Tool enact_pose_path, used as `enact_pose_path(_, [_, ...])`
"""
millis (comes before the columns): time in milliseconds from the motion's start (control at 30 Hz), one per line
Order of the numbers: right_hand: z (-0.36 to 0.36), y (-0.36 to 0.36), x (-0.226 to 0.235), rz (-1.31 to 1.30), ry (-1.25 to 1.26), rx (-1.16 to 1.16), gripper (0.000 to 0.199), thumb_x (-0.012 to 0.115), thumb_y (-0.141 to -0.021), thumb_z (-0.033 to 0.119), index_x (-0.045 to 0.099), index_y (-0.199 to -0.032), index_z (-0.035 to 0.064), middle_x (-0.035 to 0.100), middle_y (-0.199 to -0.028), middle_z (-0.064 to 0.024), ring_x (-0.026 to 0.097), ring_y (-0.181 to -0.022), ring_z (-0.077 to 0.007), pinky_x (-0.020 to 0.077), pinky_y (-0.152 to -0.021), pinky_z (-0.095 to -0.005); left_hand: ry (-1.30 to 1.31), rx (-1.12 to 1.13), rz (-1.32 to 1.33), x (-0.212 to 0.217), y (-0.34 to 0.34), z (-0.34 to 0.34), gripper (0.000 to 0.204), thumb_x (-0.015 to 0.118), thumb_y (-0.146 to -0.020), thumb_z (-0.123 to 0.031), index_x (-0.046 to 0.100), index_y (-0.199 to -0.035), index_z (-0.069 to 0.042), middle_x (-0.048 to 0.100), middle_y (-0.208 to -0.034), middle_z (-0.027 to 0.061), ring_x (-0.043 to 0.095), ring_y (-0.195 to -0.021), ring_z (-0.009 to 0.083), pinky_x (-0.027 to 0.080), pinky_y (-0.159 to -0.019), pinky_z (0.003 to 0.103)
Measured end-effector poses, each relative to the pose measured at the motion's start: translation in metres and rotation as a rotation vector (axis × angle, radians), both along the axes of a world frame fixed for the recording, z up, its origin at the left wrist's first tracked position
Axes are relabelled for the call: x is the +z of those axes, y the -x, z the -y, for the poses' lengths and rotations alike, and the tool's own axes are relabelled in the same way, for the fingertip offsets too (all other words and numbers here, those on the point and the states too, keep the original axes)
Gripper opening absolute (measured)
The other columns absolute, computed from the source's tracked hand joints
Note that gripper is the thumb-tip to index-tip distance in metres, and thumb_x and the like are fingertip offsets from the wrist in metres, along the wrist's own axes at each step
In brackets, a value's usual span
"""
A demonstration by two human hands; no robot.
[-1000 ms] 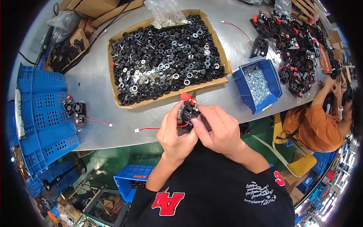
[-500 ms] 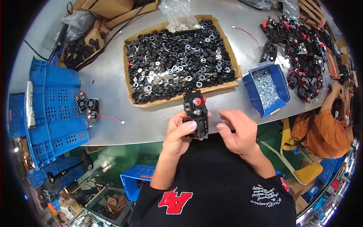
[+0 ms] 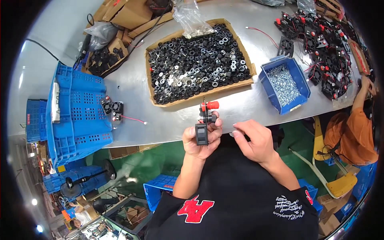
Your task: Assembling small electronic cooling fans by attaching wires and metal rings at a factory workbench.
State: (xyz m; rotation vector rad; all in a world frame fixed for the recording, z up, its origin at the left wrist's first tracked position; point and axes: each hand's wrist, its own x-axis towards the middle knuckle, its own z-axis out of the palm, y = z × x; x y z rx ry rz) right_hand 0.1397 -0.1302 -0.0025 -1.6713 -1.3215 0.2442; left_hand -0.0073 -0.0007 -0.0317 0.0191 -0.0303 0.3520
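While open desk (image 3: 160, 122) spreads leftward, our left hand (image 3: 197, 151) clasps a black module (image 3: 201, 135) by the front edge (image 3: 160, 141); our right hand (image 3: 256, 143) curls loosely, its hold unclear.

A black, blocky plastic assembly (image 3: 201, 134) is gripped in the left hand (image 3: 199, 151), between thumb and fingers, its narrow panel turned edge-on. A bright red cylindrical knob (image 3: 211, 105) on it juts rightward, just beyond the fingertips; the lower, rectangular black end sits beside the thumb, above the palm.
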Motion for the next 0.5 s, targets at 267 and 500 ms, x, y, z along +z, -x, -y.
enact_pose_path(267, [0.02,-0.004,-0.016,-0.062,0.057,-0.077,0.012,0.066,-0.081,0.005,0.065,-0.092,-0.0003,0.064,-0.078,-0.0125,0.063,-0.065,-0.0262,0.0509,-0.059,-0.033,-0.251,0.079,-0.395,0.023,0.011,0.001,0.078,0.069,-0.072,-0.03,0.04,-0.137,0.002,0.057,-0.115,0.016,0.053,-0.072,0.0152,0.047,-0.055,0.026])
enact_pose_path(500, [0.022,-0.008,-0.024,0.29,-0.03,-0.02,0.013,0.072,-0.076,0.013,0.065,-0.085,0.0049,0.063,-0.073,-0.008,0.062,-0.062,-0.025,0.0507,-0.056,-0.0339,-1.407,0.528,-1.71,0.045,0.105,-0.114,0.026,0.065,-0.082,-0.017,0.065,-0.1,0.002,0.064,-0.087,0.0047,0.056,-0.075,0.0115,0.047,-0.068,0.028])
